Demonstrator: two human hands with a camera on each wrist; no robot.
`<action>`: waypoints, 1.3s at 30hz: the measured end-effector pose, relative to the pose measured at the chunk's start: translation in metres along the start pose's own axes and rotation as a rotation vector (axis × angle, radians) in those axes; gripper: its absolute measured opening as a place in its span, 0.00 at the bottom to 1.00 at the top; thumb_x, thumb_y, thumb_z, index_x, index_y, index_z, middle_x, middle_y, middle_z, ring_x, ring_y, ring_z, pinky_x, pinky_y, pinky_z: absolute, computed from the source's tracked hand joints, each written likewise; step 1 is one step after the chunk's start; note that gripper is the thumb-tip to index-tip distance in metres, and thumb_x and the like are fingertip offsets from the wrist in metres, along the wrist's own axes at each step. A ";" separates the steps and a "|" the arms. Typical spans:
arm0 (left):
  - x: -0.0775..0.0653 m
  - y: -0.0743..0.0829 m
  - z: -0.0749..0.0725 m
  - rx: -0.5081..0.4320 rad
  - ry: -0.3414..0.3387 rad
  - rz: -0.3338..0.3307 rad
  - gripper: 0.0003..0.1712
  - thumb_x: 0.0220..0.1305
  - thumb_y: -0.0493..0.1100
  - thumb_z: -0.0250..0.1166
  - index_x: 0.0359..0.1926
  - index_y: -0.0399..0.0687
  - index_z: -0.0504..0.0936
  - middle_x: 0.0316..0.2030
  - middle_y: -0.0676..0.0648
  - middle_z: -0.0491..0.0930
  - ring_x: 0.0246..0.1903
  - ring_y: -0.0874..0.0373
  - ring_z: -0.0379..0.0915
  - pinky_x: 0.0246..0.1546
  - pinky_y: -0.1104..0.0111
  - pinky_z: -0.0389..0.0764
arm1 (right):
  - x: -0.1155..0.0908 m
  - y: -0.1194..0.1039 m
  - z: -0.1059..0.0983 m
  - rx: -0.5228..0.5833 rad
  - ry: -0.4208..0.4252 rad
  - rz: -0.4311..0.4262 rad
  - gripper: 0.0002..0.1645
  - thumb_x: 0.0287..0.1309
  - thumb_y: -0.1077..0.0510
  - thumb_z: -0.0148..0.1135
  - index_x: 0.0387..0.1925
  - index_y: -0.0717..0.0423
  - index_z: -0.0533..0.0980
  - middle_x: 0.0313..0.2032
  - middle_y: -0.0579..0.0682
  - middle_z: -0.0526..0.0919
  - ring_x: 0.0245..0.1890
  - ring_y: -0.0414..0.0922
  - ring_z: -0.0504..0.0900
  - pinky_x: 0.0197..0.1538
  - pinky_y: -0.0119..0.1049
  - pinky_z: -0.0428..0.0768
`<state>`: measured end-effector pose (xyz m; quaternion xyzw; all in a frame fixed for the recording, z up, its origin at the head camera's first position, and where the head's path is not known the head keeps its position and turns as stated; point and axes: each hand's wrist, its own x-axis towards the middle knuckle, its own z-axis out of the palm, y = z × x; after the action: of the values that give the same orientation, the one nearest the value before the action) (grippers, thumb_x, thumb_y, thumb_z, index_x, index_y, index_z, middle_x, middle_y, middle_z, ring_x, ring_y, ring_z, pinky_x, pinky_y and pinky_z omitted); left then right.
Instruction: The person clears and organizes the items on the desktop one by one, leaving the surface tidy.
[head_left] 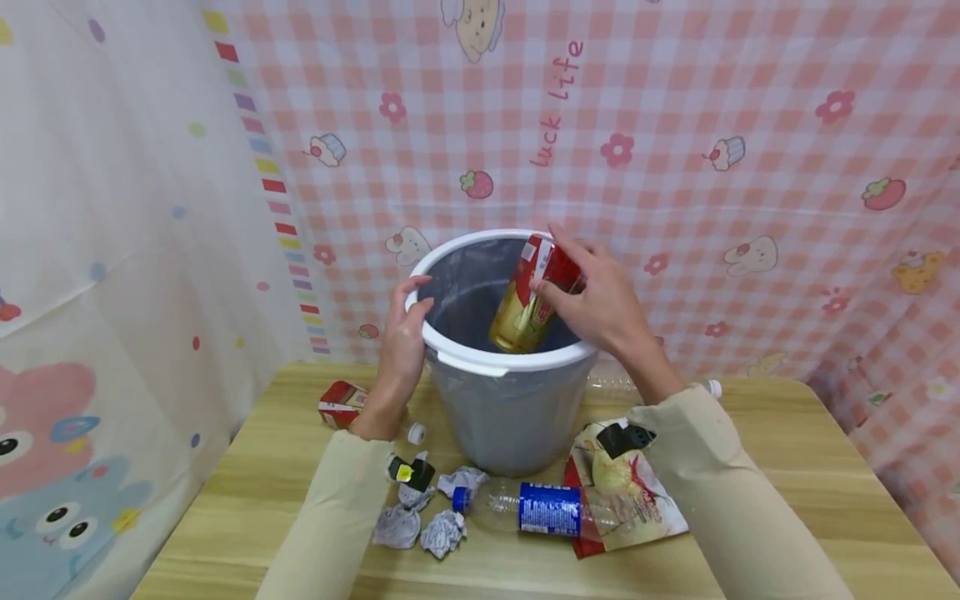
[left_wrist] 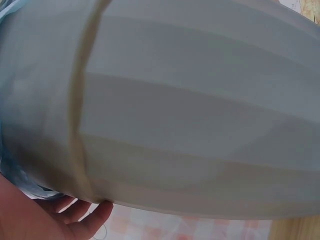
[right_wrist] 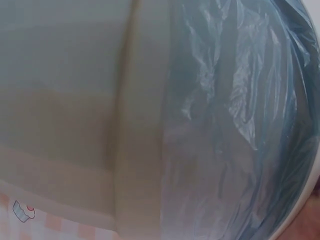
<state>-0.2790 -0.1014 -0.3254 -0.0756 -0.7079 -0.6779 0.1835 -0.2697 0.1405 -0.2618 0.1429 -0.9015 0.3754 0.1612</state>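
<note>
A grey trash bin [head_left: 510,417] with a white rim and a plastic liner [right_wrist: 225,100] stands upright on the table. My left hand [head_left: 405,346] grips the left side of its rim; in the left wrist view the fingers [left_wrist: 95,220] curl at the bin's edge. My right hand [head_left: 600,296] holds a red-and-gold drink carton [head_left: 521,321], tilted, over the bin's mouth, with its lower end inside the rim. In the right wrist view the bin's side fills the frame, and only a sliver of the hand shows at the lower right edge.
A clear bottle with a blue label [head_left: 550,510] lies in front of the bin, overlapping a red-and-cream packet [head_left: 648,492]. Several crumpled paper balls [head_left: 444,533] lie to its left. Behind my left wrist is another red carton [head_left: 341,404]; another clear bottle [head_left: 611,385] lies behind my right forearm.
</note>
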 end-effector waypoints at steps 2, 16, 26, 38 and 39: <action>-0.001 -0.001 0.000 -0.002 0.001 -0.006 0.21 0.71 0.39 0.48 0.62 0.40 0.70 0.68 0.43 0.66 0.67 0.52 0.61 0.68 0.62 0.60 | -0.001 0.000 0.001 -0.030 -0.018 -0.010 0.45 0.61 0.46 0.65 0.76 0.36 0.55 0.69 0.60 0.64 0.62 0.58 0.68 0.55 0.56 0.79; -0.001 0.000 0.000 0.010 -0.003 -0.005 0.21 0.71 0.40 0.48 0.63 0.42 0.70 0.69 0.44 0.65 0.68 0.51 0.60 0.69 0.60 0.60 | -0.002 -0.002 0.002 -0.163 -0.097 -0.032 0.46 0.59 0.44 0.66 0.76 0.36 0.56 0.69 0.61 0.63 0.63 0.59 0.68 0.59 0.56 0.76; -0.001 -0.001 0.001 0.020 0.008 0.034 0.22 0.70 0.40 0.49 0.62 0.38 0.71 0.66 0.42 0.68 0.65 0.52 0.62 0.66 0.62 0.61 | -0.001 -0.003 0.001 -0.233 -0.179 -0.077 0.45 0.61 0.41 0.64 0.76 0.39 0.57 0.59 0.61 0.76 0.57 0.56 0.76 0.57 0.54 0.76; 0.000 -0.002 0.001 -0.012 -0.004 0.037 0.23 0.70 0.40 0.48 0.62 0.37 0.70 0.66 0.41 0.67 0.66 0.50 0.61 0.66 0.61 0.61 | 0.001 -0.002 0.001 -0.194 -0.219 -0.061 0.42 0.64 0.42 0.61 0.76 0.41 0.58 0.55 0.59 0.82 0.55 0.57 0.79 0.58 0.55 0.74; 0.000 -0.002 0.001 -0.014 -0.004 0.039 0.23 0.70 0.39 0.48 0.63 0.36 0.70 0.67 0.41 0.67 0.66 0.50 0.61 0.66 0.61 0.61 | 0.001 -0.002 0.001 -0.185 -0.214 -0.059 0.42 0.64 0.42 0.61 0.75 0.42 0.58 0.54 0.59 0.82 0.55 0.57 0.80 0.58 0.54 0.75</action>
<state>-0.2797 -0.1005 -0.3274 -0.0920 -0.7020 -0.6789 0.1944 -0.2700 0.1383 -0.2611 0.1930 -0.9397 0.2683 0.0877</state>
